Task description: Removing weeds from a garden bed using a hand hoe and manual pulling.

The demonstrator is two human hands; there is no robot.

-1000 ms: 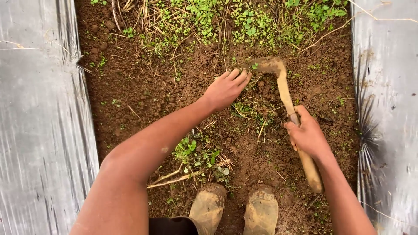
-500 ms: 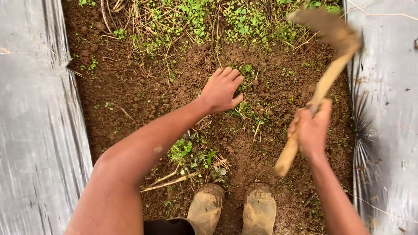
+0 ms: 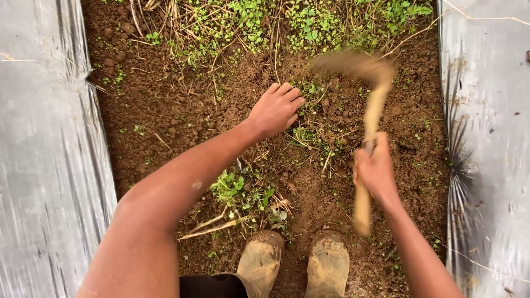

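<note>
Item, nearest: your two mud-caked brown rubber boots (image 3: 295, 264), toes pointing up the bed, planted on bare brown soil (image 3: 165, 121). Item, just ahead of the left boot: a small clump of green broad-leaved weeds (image 3: 237, 190) with pale dry stalks lying beside it. Item, right: your right hand (image 3: 375, 172), fingers closed tight round the middle of a short pale wooden-handled hand hoe (image 3: 369, 132); the butt of the handle sticks out below the fist toward the right boot, and the soil-coated blade end is blurred, above the ground just right of the left hand. Item, left: your left hand (image 3: 276, 109), fingers together and slightly curled, palm down on the soil; whether it pinches any weed stems underneath cannot be told. Item, between the hands: a thin scatter of low green weeds and dry straw. Item, far: a denser band of small green seedlings and dry grass (image 3: 265, 22) across the top of the bed. Item, both flanks: silver-grey plastic mulch sheeting (image 3: 38, 165) edging the strip. Step in hand, by judgement: chopping the soil at the weeds beside the left hand. A following stroke calls for the blade to land clear of those left fingers.
</note>
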